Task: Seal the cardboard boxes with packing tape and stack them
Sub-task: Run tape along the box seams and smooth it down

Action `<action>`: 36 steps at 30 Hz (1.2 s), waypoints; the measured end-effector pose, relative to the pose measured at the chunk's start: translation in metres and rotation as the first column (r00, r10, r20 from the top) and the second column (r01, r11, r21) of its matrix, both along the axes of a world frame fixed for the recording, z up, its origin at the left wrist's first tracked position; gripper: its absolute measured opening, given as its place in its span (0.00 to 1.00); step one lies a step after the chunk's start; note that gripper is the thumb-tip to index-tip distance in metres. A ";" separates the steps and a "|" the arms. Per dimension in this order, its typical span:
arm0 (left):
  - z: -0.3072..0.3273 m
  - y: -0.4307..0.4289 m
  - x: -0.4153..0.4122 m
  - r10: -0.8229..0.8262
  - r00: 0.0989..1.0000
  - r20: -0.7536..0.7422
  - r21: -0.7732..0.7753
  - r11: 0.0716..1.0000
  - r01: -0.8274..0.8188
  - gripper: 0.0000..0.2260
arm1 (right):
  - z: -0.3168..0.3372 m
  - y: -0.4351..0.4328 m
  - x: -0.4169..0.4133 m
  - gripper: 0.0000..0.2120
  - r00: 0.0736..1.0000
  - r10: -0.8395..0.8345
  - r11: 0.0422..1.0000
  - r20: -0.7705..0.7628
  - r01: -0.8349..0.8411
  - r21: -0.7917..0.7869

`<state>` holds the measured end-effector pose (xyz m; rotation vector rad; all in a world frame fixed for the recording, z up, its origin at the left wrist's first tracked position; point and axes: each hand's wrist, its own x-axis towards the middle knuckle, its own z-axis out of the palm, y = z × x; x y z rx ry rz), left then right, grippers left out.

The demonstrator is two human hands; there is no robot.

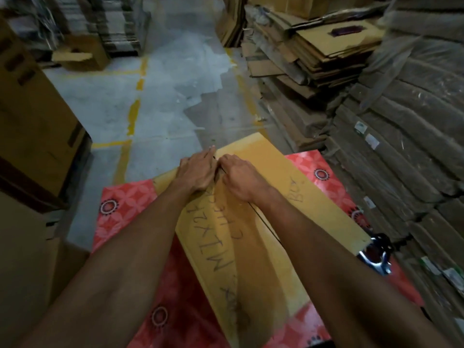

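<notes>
A yellow-brown cardboard box (301,197) with handwritten black letters lies on a red patterned table (123,209). A strip of brown tape (226,222) runs along its centre seam. My left hand (198,172) lies flat on the left flap at the far end of the seam, fingers straight. My right hand (241,178) presses beside it on the right flap, fingers bent down at the seam; whether they pinch anything is hidden. A tape dispenser (376,254) with shiny metal parts sits at the box's right edge.
Tall stacks of flattened cardboard (313,59) and wrapped bundles (414,146) fill the right side. Large brown boxes (32,121) stand at the left. Beyond the table is grey floor (163,96) with yellow lines and an open box (80,54).
</notes>
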<state>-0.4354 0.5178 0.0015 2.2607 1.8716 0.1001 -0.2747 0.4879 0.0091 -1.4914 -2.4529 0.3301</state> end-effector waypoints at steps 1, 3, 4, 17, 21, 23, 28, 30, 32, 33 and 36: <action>-0.001 0.004 -0.003 -0.010 1.000 0.022 0.009 1.000 0.010 0.22 | -0.005 0.006 -0.006 0.21 0.998 -0.003 1.000 0.069 0.003 0.000; -0.004 0.010 -0.005 -0.013 0.999 0.053 0.035 0.999 0.011 0.20 | -0.015 0.010 -0.014 0.26 0.983 -0.024 0.999 0.181 0.030 -0.033; -0.006 0.011 -0.004 -0.011 0.998 0.057 0.050 0.999 0.008 0.19 | -0.019 0.009 -0.016 0.28 0.978 -0.036 0.998 0.207 0.044 -0.035; -0.008 0.006 -0.005 -0.010 0.999 0.045 0.094 0.996 0.006 0.21 | -0.019 -0.081 0.036 0.29 0.974 -0.079 0.996 0.212 0.087 -0.030; -0.009 -0.005 0.006 0.015 0.998 -0.057 0.087 0.996 -0.010 0.24 | -0.018 -0.102 0.042 0.29 0.963 -0.123 0.990 0.238 0.137 -0.042; -0.009 -0.024 0.018 -0.033 0.993 -0.117 0.074 0.996 0.042 0.27 | -0.016 -0.101 0.042 0.29 0.962 -0.125 0.988 0.242 0.142 -0.053; -0.020 -0.092 0.042 -0.206 0.968 -0.144 0.047 0.975 0.215 0.26 | -0.015 -0.103 0.043 0.28 0.959 -0.094 0.990 0.266 0.118 -0.073; -0.019 -0.101 0.043 -0.190 0.974 -0.124 0.048 0.979 0.197 0.26 | -0.013 -0.112 0.045 0.29 0.963 -0.065 0.993 0.261 0.088 -0.077; -0.015 -0.103 0.043 -0.177 0.977 -0.119 0.036 0.983 0.182 0.26 | -0.010 -0.130 0.055 0.34 0.969 -0.051 0.994 0.241 0.072 -0.078; -0.013 -0.104 0.044 -0.175 0.977 -0.120 0.035 0.983 0.180 0.26 | -0.011 -0.143 0.062 0.37 0.971 -0.059 0.995 0.232 0.077 -0.070; -0.008 -0.105 0.049 -0.177 0.977 -0.117 0.015 0.984 0.180 0.26 | -0.014 -0.185 0.085 0.38 0.969 -0.100 0.992 0.225 0.116 -0.059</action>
